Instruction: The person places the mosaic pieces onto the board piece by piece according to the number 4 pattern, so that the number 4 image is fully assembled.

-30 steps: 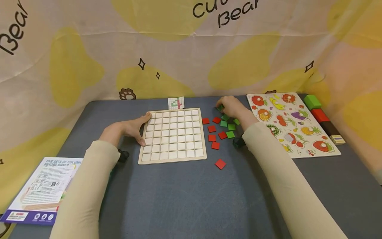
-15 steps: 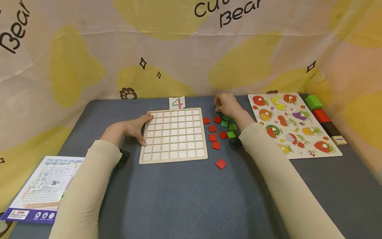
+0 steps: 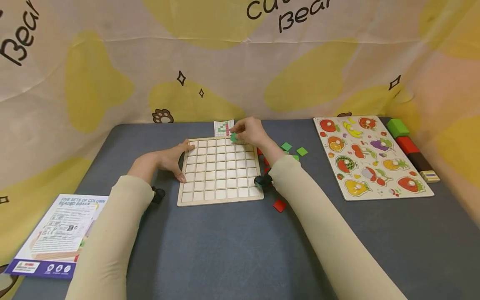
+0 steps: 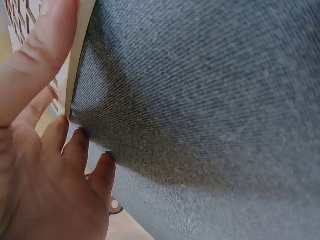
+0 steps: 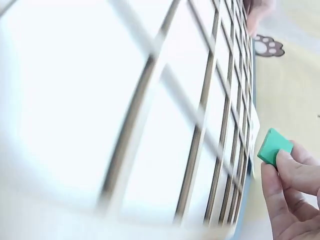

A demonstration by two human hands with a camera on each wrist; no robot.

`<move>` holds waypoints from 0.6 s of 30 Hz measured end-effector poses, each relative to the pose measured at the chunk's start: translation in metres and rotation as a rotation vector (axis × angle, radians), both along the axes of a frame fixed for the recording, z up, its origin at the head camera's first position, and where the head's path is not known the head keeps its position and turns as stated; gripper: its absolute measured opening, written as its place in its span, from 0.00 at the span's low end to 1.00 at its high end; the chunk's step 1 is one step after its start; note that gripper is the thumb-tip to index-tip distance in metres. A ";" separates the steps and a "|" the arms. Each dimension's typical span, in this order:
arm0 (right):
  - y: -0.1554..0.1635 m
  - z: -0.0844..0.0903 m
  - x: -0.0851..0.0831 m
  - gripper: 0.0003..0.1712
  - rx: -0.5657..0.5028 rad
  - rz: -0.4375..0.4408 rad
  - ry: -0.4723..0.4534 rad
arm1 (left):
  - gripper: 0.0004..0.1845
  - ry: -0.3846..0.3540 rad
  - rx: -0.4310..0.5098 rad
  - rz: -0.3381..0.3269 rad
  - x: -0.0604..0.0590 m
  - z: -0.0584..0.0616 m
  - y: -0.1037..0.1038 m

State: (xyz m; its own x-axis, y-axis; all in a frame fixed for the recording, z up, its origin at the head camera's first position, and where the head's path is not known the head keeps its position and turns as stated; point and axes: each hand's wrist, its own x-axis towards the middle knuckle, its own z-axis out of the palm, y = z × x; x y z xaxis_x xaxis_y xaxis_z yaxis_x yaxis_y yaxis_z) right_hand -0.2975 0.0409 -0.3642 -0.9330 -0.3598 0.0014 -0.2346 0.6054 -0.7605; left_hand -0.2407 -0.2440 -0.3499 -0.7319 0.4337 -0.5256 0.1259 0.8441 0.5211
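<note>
Both hands are at the wooden grid board [image 3: 219, 171], which lies flat in the middle of the head view on the grey table [image 3: 225, 250]. Her or his left hand [image 3: 170, 160] rests against the board's left edge with fingers straight and relaxed, gripping nothing; the left wrist view shows those fingers [image 4: 35, 65] laid along the pale rim [image 4: 80, 50]. Over at the board's top right corner, the right hand [image 3: 251, 131] pinches a small green tile [image 3: 234, 137] between thumb and fingertips. From the right wrist view the green tile [image 5: 274, 146] sits at the lower right of the frame, held by the fingertips [image 5: 290, 180] just above the blurred white cells of the board [image 5: 150, 125].

Right of the board, loose green tiles [image 3: 294, 149] and red tiles [image 3: 279, 205] are scattered on the table, some hidden behind the right forearm. A small pattern card [image 3: 223, 127] stands just beyond the board's far edge. Further right lies a fruit puzzle board [image 3: 369, 154], with coloured blocks [image 3: 406, 143] lined up beside it. A printed box [image 3: 56, 235] sits at the lower left of the frame.
</note>
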 end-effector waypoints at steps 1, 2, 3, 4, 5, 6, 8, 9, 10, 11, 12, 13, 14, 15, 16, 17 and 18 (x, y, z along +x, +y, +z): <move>-0.004 0.000 0.000 0.12 0.007 0.007 -0.002 | 0.67 -0.002 -0.001 0.000 0.000 0.000 0.000; -0.007 0.000 0.000 0.12 0.017 0.011 -0.001 | 0.67 -0.002 -0.004 -0.002 0.000 0.001 0.000; -0.010 0.000 -0.001 0.12 0.029 0.015 0.004 | 0.66 0.000 -0.006 -0.003 0.000 0.001 0.000; -0.013 0.000 -0.001 0.13 0.044 0.016 0.013 | 0.66 0.002 -0.013 -0.003 0.000 0.001 0.000; -0.015 -0.001 -0.001 0.13 0.061 0.015 0.024 | 0.66 0.004 -0.019 -0.002 -0.001 0.001 0.000; -0.016 -0.001 -0.002 0.13 0.078 0.014 0.037 | 0.65 0.008 -0.023 -0.002 -0.001 0.001 0.000; -0.019 -0.003 -0.003 0.14 0.103 0.007 0.059 | 0.65 0.011 -0.035 -0.001 -0.001 0.001 0.000; -0.020 -0.004 -0.003 0.14 0.112 0.002 0.066 | 0.65 0.011 -0.040 0.001 -0.001 0.001 0.000; -0.021 -0.005 -0.004 0.13 0.118 -0.002 0.071 | 0.65 0.011 -0.044 0.001 -0.001 0.001 0.000; -0.022 -0.006 -0.004 0.13 0.123 -0.004 0.074 | 0.65 0.012 -0.046 0.002 -0.001 0.001 0.000; -0.022 -0.007 -0.004 0.13 0.132 -0.004 0.078 | 0.65 0.012 -0.050 0.003 -0.001 0.001 0.000; -0.023 -0.008 -0.005 0.13 0.138 -0.003 0.079 | 0.65 0.013 -0.055 0.005 -0.001 0.000 0.000; -0.023 -0.008 -0.005 0.13 0.146 0.000 0.075 | 0.65 0.013 -0.057 0.008 -0.001 0.000 0.000; -0.023 -0.009 -0.004 0.13 0.151 0.006 0.068 | 0.65 0.013 -0.061 0.010 -0.001 0.000 0.000; -0.023 -0.009 -0.004 0.13 0.160 0.014 0.066 | 0.65 0.015 -0.063 0.012 0.000 0.000 0.000; -0.023 -0.009 -0.004 0.14 0.167 0.019 0.060 | 0.65 0.016 -0.066 0.015 0.000 0.000 0.000; -0.023 -0.009 -0.004 0.15 0.176 0.023 0.052 | 0.65 0.016 -0.067 0.017 -0.001 -0.001 0.001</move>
